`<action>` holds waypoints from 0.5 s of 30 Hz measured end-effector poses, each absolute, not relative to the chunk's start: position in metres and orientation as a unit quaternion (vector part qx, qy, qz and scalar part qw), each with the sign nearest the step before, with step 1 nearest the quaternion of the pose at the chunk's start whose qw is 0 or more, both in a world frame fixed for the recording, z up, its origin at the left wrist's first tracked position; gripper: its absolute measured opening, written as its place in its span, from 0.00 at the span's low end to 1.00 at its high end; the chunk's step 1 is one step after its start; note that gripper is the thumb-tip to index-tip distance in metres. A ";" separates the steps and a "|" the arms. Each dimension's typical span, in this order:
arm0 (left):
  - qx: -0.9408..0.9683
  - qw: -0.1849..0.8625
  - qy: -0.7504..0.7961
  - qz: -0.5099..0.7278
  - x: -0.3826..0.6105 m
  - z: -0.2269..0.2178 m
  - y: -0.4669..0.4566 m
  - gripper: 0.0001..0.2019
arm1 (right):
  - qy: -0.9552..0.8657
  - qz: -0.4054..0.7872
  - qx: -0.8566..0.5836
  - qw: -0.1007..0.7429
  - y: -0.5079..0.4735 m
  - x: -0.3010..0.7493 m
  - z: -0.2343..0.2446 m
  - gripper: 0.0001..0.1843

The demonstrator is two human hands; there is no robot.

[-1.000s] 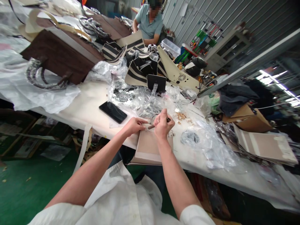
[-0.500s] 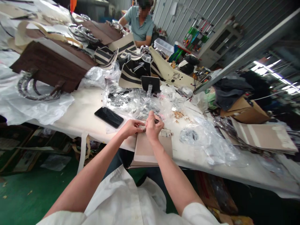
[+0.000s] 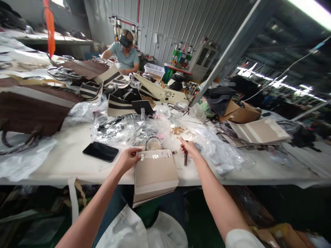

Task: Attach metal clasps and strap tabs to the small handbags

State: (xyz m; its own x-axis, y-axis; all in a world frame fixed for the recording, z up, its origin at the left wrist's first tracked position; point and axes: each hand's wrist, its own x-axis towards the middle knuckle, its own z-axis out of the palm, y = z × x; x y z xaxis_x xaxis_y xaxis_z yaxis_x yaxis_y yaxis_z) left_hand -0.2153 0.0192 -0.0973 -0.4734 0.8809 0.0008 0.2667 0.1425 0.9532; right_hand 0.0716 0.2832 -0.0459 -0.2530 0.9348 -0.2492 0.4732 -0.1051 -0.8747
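Observation:
A beige bag piece (image 3: pixel 156 175) with a curved handle (image 3: pixel 154 139) at its far side lies over the table's front edge. Small metal fittings (image 3: pixel 155 156) are set along its upper strip. My left hand (image 3: pixel 129 159) is closed at the piece's upper left corner, thumb and fingers pinching the edge. To the right of the piece, my right hand (image 3: pixel 190 148) is wrapped round a tool with a dark brown handle (image 3: pixel 185 159); its kind is unclear. The thumb and forefinger point toward a small pile of gold-coloured hardware (image 3: pixel 177 130).
A black phone (image 3: pixel 100 151) lies left of my left hand. Clear plastic bags (image 3: pixel 222 150) spread over the table. Brown bags (image 3: pixel 33 110) lie at left, stacked beige panels (image 3: pixel 261 131) at right. Opposite sits a person (image 3: pixel 124 55) in a light blue shirt.
My right hand has moved off the bag piece to the right with the brown-handled tool, uncovering the fittings. My left hand stays at the upper left corner. The camera view has shifted.

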 end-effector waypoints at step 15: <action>0.365 0.319 0.724 0.490 -0.209 -0.096 -0.002 0.26 | -0.831 0.239 -0.370 0.339 0.216 0.079 -0.084 0.21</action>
